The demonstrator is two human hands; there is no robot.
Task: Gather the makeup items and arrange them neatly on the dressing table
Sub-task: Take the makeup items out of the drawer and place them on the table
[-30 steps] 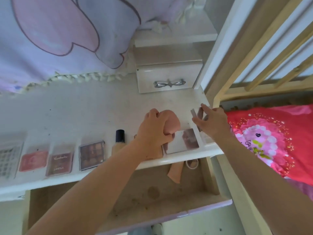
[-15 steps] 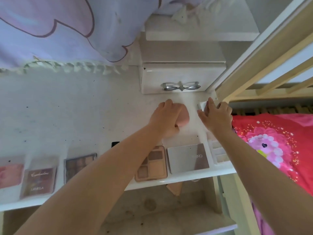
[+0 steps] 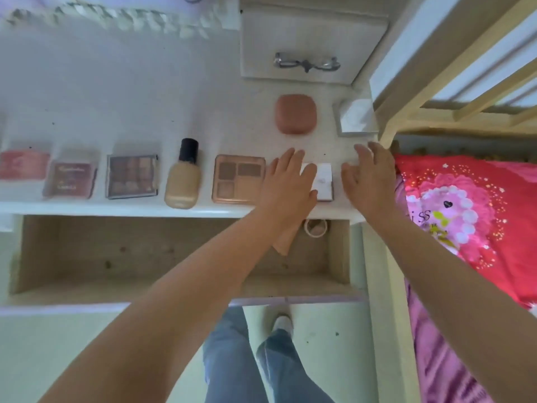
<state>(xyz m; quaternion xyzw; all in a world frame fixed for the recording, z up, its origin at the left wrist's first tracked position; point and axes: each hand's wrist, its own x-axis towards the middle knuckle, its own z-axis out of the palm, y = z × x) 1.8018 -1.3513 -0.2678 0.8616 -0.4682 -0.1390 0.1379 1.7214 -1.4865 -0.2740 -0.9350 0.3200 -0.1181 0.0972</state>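
Note:
Along the front edge of the white dressing table [image 3: 145, 91] lies a row of makeup: a pink blush case [image 3: 24, 165], a dark red palette [image 3: 71, 178], a brown eyeshadow palette [image 3: 132, 175], a foundation bottle [image 3: 183, 175] on its side and a rose-gold palette [image 3: 239, 179]. My left hand [image 3: 287, 177] lies flat, fingers straight, over a white palette [image 3: 324, 181]. My right hand [image 3: 369, 175] hovers open just right of it. Behind them lie a pink puff case [image 3: 295, 118] and a clear case [image 3: 356, 117].
An open drawer [image 3: 174, 257] below the tabletop holds a beige sponge [image 3: 286, 241] and a small round ring [image 3: 316, 226]. A small drawer box with a bow handle [image 3: 306, 64] stands at the back. A wooden bed frame [image 3: 436, 112] and red pillow [image 3: 465, 210] are at the right.
My left hand let go of the pink puff case, and my right hand left the clear case at the back. Both hands drew back toward the white palette at the front edge.

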